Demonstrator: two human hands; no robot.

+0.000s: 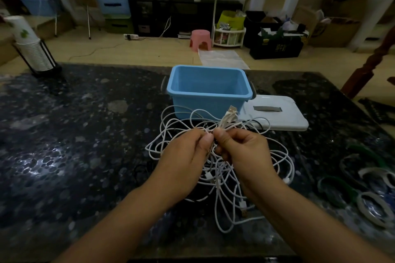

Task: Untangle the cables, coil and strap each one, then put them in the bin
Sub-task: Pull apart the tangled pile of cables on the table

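My forearms enter from the bottom edge and meet over the middle of the dark speckled tabletop [64,134]. My left hand [183,156] and right hand [241,149] sit thumb to thumb, both pinching the same bunch of white cables [222,179]. Fingers [206,139] of each hand are curled and closed on strands at the top of the tangle; neither hand is free.

The tangle hangs from that pinch and spreads down and outward onto the tabletop beneath my wrists, loops crossing in no order. A cluster of plugs [230,114] sticks up and away from my right thumb, toward the bin [208,89].

The blue bin stands straight ahead, just beyond the cables, open and apparently empty, its lid [277,115] flat beside it on the right. Straps [372,207] lie well off to my right.

Judgement: untangling is at an early stage. The plug ends lie nearer my right hand, so that hand is better placed to draw one strand free.
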